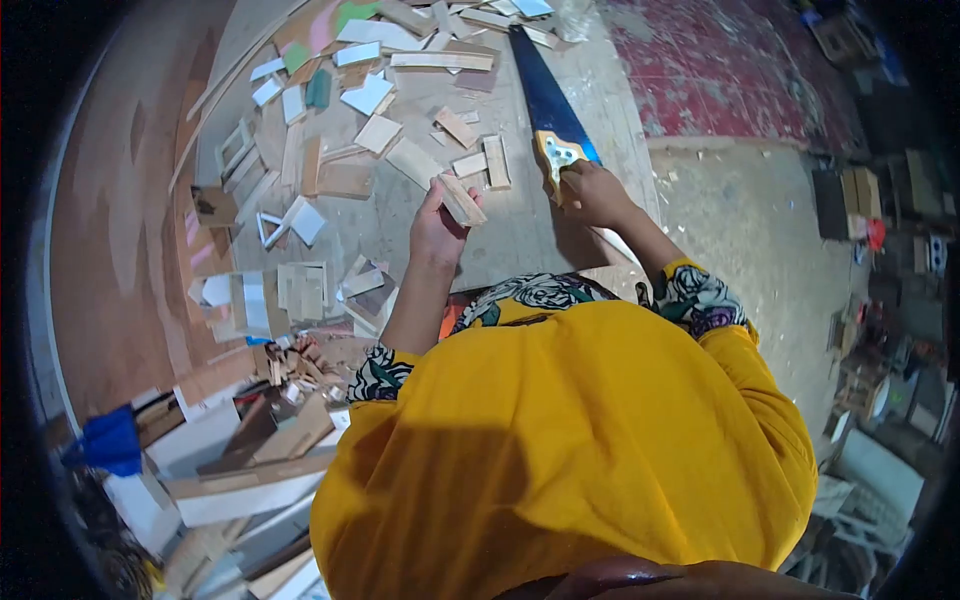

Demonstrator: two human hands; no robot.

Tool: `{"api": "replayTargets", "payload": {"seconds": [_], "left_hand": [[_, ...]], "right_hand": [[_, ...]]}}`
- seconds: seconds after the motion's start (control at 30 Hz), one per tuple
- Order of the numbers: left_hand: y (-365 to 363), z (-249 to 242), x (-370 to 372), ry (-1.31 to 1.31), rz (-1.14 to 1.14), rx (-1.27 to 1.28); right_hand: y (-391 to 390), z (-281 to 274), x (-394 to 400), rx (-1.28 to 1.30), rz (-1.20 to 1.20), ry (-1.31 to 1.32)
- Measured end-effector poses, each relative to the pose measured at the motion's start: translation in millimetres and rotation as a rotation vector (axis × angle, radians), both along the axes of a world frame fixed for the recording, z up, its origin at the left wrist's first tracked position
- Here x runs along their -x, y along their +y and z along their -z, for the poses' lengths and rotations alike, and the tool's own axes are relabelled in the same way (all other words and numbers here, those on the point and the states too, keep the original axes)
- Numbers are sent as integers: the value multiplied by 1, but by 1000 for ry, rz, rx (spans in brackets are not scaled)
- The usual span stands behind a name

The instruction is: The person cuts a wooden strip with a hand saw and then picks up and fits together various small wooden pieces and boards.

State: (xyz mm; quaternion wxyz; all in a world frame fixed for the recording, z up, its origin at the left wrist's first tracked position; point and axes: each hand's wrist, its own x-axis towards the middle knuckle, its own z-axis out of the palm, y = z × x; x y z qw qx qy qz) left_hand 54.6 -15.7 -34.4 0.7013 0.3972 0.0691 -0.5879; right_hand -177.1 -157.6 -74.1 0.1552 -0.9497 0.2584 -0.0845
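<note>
My left hand [440, 232] is closed around a short wooden block [462, 201], held over the near part of the worktable [520, 235]. To its right, my right hand [594, 194] grips the wooden handle of a handsaw [556, 150]. The saw's dark blade points away from me toward the table's far edge. Just beyond my left hand lies a flat pale board [411, 162]. Small wood pieces, among them an upright-lying strip [497, 162] and a small block [469, 165], rest between the board and the saw.
Many wood offcuts [442, 61] cover the far part of the table. White-faced pieces [304, 221] and small wooden frames [303, 290] lie at the left. Scrap boards [250, 480] and a blue cloth [108, 441] are at the lower left. Boxes [860, 190] stand far right.
</note>
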Motion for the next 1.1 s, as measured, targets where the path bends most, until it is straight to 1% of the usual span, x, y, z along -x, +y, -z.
{"api": "replayTargets", "payload": {"seconds": [0.07, 0.13, 0.2, 0.23, 0.27, 0.33, 0.37, 0.4, 0.47, 0.5, 0.53, 0.57, 0.6, 0.67, 0.7, 0.77, 0.87, 0.93, 1.03, 1.1], "left_hand": [[-6, 0, 7, 8, -69, -28], [-12, 1, 18, 18, -127, -57], [-17, 0, 30, -52, -162, -73], [-18, 1, 34, -121, -135, 10], [-20, 1, 40, -125, -150, 8], [-22, -16, 51, -286, -261, -96], [-19, -22, 52, -297, -300, -37], [-14, -27, 52, -303, -313, -37], [-2, -39, 51, -331, -208, 176], [2, -46, 54, -335, -210, 176], [4, -56, 56, -438, -175, 198], [6, -63, 58, -544, -139, 225], [9, -68, 58, -552, -137, 233], [14, -76, 57, -700, -55, 193], [16, -76, 54, -705, -50, 202], [18, -75, 46, -815, 39, 283], [19, -78, 42, -875, 85, 356], [19, -82, 40, -859, 130, 375], [15, -85, 40, -832, 204, 415], [12, -87, 41, -822, 248, 447]], "right_hand": [[3, -34, -11, -27, -7, 50], [13, -61, -30, -232, 16, -231], [24, -88, -46, -508, -126, -271], [30, -100, -54, -460, -151, -321], [30, -93, -59, -464, -167, -321], [28, -84, -70, -519, -147, -457], [24, -84, -66, -518, -86, -344], [21, -81, -66, -519, -101, -346], [16, -70, -66, -1369, 1, -583], [16, -86, -63, -1419, 12, -545], [17, -90, -62, -1419, 10, -548], [18, -93, -59, -1496, 11, -564], [19, -97, -58, -1574, 12, -580], [24, -104, -54, -1588, -5, -587], [28, -108, -53, -1603, -6, -598], [33, -113, -53, -1609, 0, -620], [41, -124, -48, -1566, 43, -688], [50, -138, -45, -1346, 136, -658], [54, -125, -42, -1326, 159, -770], [56, -118, -38, -1267, 193, -782]]}}
